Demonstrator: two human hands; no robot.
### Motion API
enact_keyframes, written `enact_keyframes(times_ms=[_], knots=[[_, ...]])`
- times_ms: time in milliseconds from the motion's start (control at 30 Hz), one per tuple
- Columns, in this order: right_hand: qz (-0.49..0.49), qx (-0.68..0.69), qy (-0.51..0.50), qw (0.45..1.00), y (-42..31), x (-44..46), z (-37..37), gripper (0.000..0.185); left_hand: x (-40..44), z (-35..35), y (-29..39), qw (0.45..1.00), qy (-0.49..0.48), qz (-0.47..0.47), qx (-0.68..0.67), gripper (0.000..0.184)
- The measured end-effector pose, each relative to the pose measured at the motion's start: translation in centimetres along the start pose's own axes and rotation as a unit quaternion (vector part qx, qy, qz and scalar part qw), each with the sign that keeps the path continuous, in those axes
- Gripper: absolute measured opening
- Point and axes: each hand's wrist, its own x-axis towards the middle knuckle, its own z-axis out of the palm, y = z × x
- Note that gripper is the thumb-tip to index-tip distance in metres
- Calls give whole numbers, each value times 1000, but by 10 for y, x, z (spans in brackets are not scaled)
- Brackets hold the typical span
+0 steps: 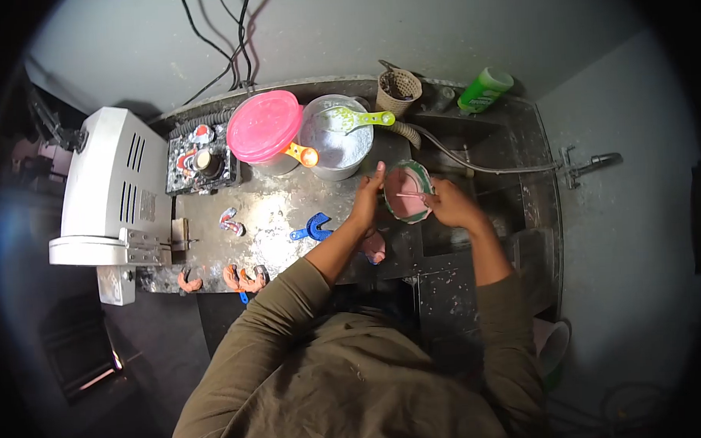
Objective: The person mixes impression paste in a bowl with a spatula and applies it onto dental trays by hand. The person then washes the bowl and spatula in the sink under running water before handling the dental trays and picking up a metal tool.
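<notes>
My left hand (pixel 365 201) is at the left side of a green mixing bowl (pixel 424 172), its thumb raised by the rim and its other fingers mostly hidden, seemingly curled round the bowl. Pink paste (pixel 405 205) coats the inside. My right hand (pixel 452 205) is closed at the right rim, gripping a thin, pink-smeared stirring stick (pixel 408 194) that reaches into the paste. Left of my left forearm lies an empty blue dental impression tray (pixel 314 229). A pink-filled impression (pixel 375 247) sits just right of that forearm, partly covered.
A pink-lidded tub (pixel 264 125) and an open tub of white powder (pixel 340 154) with a green scoop (pixel 355 119) stand at the back. Filled impressions (pixel 244 278) line the front edge. A white machine (pixel 106 181) is left; a sink (pixel 474 215) and tap (pixel 592 163) are right.
</notes>
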Motion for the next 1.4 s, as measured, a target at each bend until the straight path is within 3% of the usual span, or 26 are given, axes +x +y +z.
enact_keyframes(times_ms=[33, 67, 100, 167, 233, 300, 367, 433, 500, 533, 567, 600, 633, 700, 833, 900, 933, 1000, 1033, 1100, 1167, 1233, 1267, 1333, 1400], knots=[[4, 5, 7, 1000, -4, -8, -8, 31, -8, 1, 6, 994, -48, -28, -90, 86], [-48, 1, -11, 999, -7, -15, -17, 32, -11, 1, 11, 979, -162, -33, -120, 69], [-98, -2, -27, 995, -11, -23, -27, 33, -15, 4, 16, 978, -171, -38, -111, 69], [-104, -46, -38, 993, -23, -35, -49, 32, -20, 14, 27, 951, -277, -120, -72, 58], [-49, -159, -132, 977, -38, -44, -69, 27, -20, 25, 29, 944, -285, -153, -57, 55], [-26, -195, -114, 974, -45, -54, -79, 22, -20, 39, 31, 944, -289, -142, -73, 54], [-113, -251, -5, 961, -45, -61, -86, 14, -23, 51, 37, 948, -284, -129, -65, 50], [-86, -288, 11, 954, -71, -85, -112, 16, -22, 66, 42, 951, -282, -113, -59, 47], [-56, -324, 29, 944, -85, -99, -120, 17, -18, 82, 48, 954, -270, 125, -35, 41], [-83, -360, 151, 917, -87, -104, -120, 16, -19, 87, 55, 935, -290, 206, 7, 43], [-111, -391, 267, 874, -88, -106, -117, 15, -18, 97, 62, 932, -295, 211, 4, 43], [-95, -471, 220, 849, -80, -93, -98, 14, -15, 105, 68, 916, -284, 283, -7, 46], [-97, -446, 222, 862, -94, -97, -87, 16, -17, 115, 78, 893, -274, 356, -16, 49], [-183, -366, 327, 852, -109, -119, -120, 18, -20, 121, 97, 891, -286, 352, 16, 56], [-136, -399, 360, 832, -103, -107, -109, 23, -18, 137, 118, 861, -208, 441, 146, 62], [-165, -401, 531, 728, -109, -120, -135, 22, -28, 139, 130, 844, -223, 467, 140, 63], [-163, -398, 529, 731, -104, -119, -126, 22, -37, 140, 137, 842, -226, 471, 138, 64], [-136, -368, 387, 834, -94, -111, -115, 18, -42, 141, 147, 819, -205, 508, 172, 63], [-136, -368, 391, 833, -94, -111, -128, 18, -47, 145, 155, 792, -187, 543, 206, 61], [-92, -378, 508, 768, -93, -119, -155, 13, -58, 145, 155, 782, -190, 549, 225, 58], [-158, -409, 392, 809, -84, -112, -129, 7, -60, 149, 161, 784, -173, 547, 236, 56], [-253, -439, 450, 736, -94, -116, -148, 12, -56, 148, 155, 788, -169, 542, 237, 53], [-250, -438, 452, 736, -89, -112, -155, 12, -54, 147, 151, 803, -167, 531, 211, 53], [-103, -326, 504, 793, -75, -102, -166, 11, -55, 146, 161, 803, -151, 534, 216, 55], [31, -153, 427, 891, -25, -47, -114, 12, -51, 139, 160, 767, -144, 582, 229, 58]])
